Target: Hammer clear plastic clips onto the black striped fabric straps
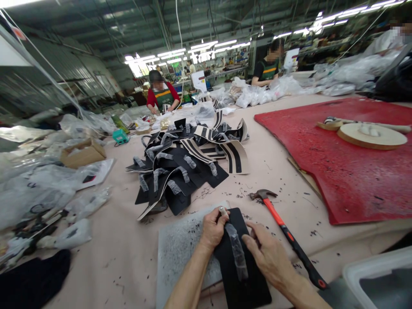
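Observation:
My left hand (212, 227) is closed around a short pale rod with a shiny metal end (222, 210), at the top edge of a black panel (254, 270). Along that panel runs a strap handle (236, 253) wrapped in clear plastic. My right hand (270, 253) has its thumb and index finger on the panel's right edge; its other fingers are partly hidden. The panel lies partly over a scuffed grey plate (177, 244). To the right of my right hand rests a claw hammer (283, 229) with a red and black handle.
Ahead lies a pile of black and striped panels (186, 167) with wrapped handles. A red mat (322, 171) at right carries a tape roll (373, 136). A cardboard box (83, 153) and plastic bags stand left, a clear bin (380, 274) lower right. Two co-workers sit beyond the table.

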Available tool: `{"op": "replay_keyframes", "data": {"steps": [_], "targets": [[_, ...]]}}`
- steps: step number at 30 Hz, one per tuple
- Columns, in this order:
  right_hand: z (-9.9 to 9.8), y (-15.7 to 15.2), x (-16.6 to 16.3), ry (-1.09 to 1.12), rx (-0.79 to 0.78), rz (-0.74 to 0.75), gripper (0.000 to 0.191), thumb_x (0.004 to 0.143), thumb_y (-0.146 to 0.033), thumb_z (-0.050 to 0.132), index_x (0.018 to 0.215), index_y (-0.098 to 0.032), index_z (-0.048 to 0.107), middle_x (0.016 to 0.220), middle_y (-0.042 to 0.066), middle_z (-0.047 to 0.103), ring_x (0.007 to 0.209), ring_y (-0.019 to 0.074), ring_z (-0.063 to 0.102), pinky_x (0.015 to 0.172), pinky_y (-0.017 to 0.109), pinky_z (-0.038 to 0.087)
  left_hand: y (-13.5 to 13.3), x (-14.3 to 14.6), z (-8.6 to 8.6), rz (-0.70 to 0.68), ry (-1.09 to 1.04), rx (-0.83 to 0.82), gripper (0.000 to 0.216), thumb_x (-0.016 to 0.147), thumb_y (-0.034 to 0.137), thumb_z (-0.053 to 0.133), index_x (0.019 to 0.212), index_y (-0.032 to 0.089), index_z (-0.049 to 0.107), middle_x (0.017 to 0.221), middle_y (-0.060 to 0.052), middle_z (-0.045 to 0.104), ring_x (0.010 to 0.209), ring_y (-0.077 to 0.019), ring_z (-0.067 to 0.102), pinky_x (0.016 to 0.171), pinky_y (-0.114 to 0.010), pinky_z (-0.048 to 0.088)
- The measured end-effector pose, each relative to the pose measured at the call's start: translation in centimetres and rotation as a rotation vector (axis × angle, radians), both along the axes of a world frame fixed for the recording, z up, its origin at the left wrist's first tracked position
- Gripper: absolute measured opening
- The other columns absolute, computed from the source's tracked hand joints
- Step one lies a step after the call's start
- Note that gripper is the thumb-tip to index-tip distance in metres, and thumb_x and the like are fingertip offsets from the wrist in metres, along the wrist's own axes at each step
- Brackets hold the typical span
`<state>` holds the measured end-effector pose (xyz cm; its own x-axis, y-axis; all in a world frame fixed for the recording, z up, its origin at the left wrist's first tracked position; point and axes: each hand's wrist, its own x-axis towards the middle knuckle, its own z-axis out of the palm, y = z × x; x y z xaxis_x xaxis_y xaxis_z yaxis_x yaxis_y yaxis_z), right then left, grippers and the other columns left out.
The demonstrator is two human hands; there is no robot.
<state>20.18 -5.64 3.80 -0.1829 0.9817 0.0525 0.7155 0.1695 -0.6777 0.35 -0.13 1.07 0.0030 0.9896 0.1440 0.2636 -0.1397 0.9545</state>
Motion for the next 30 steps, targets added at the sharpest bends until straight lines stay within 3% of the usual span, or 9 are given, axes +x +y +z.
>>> {"op": "replay_keyframes", "data": {"steps": [4, 7, 11, 14, 17, 22, 30], "targets": [[-2.0, 1.0, 5.9, -0.340, 0.200, -0.235, 0.038, 0.096, -0.040, 0.046, 0.122, -0.013, 0.054, 0.112, 0.017, 0.060, 0.101, 0.0301, 0.057, 0.089, 0.042, 0.043, -0.2, 0.1, -0.3, 0.004, 0.054, 0.057, 0.014, 0.086, 0.022, 0.060, 0.090, 0.018, 0.072, 0.087, -0.004, 0.076, 0.081, -0.0185, 0.070, 0.077, -0.026, 0.053], [-3.1, 1.5, 8.9, -0.570, 0.042, -0.245, 0.028, 0.091, -0.033, 0.053, 0.110, -0.014, 0.057, 0.105, 0.017, 0.060, 0.094, 0.0306, 0.057, 0.082, 0.040, 0.042, -0.2, 0.1, -0.5, 0.007, 0.092, 0.078, 0.013, 0.086, 0.020, 0.060, 0.090, 0.019, 0.073, 0.088, -0.003, 0.076, 0.082, -0.0188, 0.070, 0.079, -0.026, 0.052], [-3.7, 2.4, 9.7, -0.487, -0.227, -0.229, 0.018, 0.092, -0.026, 0.045, 0.103, -0.016, 0.054, 0.094, 0.012, 0.062, 0.082, 0.0240, 0.059, 0.070, 0.032, 0.036, -0.1, 0.1, -0.6, -0.012, 0.101, 0.093, 0.015, 0.085, 0.020, 0.060, 0.092, 0.019, 0.073, 0.089, -0.003, 0.077, 0.083, -0.0195, 0.071, 0.081, -0.027, 0.052], [-3.5, 3.6, 9.6, -0.422, -0.305, -0.227, 0.011, 0.087, -0.024, 0.046, 0.093, -0.017, 0.053, 0.081, 0.007, 0.063, 0.072, 0.0200, 0.058, 0.063, 0.028, 0.031, 0.0, 0.0, -0.4, -0.028, 0.070, 0.068, 0.017, 0.086, 0.022, 0.059, 0.093, 0.019, 0.074, 0.091, -0.004, 0.077, 0.086, -0.0207, 0.071, 0.082, -0.029, 0.053], [-3.3, 4.3, 9.5, -0.386, -0.325, -0.217, 0.007, 0.084, -0.025, 0.048, 0.083, -0.019, 0.052, 0.072, 0.003, 0.061, 0.066, 0.0172, 0.056, 0.059, 0.027, 0.029, 0.1, -0.1, -0.4, -0.009, 0.015, 0.010, 0.018, 0.086, 0.026, 0.059, 0.095, 0.018, 0.073, 0.094, -0.006, 0.078, 0.089, -0.0222, 0.072, 0.084, -0.031, 0.053], [-3.3, 3.6, 9.1, -0.393, -0.303, -0.248, 0.008, 0.085, -0.026, 0.047, 0.085, -0.020, 0.053, 0.070, 0.003, 0.059, 0.063, 0.0174, 0.052, 0.058, 0.027, 0.026, 0.3, -0.2, -0.6, 0.056, -0.058, -0.040, 0.023, 0.087, 0.035, 0.060, 0.096, 0.017, 0.071, 0.093, -0.007, 0.079, 0.088, -0.0234, 0.072, 0.081, -0.033, 0.054], [-3.8, 2.8, 8.9, -0.394, -0.231, -0.253, 0.008, 0.086, -0.028, 0.045, 0.083, -0.022, 0.050, 0.068, 0.001, 0.056, 0.062, 0.0180, 0.052, 0.059, 0.028, 0.027, 0.1, -0.3, -0.8, 0.071, -0.047, -0.035, 0.024, 0.089, 0.034, 0.059, 0.099, 0.017, 0.072, 0.097, -0.007, 0.079, 0.091, -0.0228, 0.072, 0.086, -0.034, 0.053]]}}
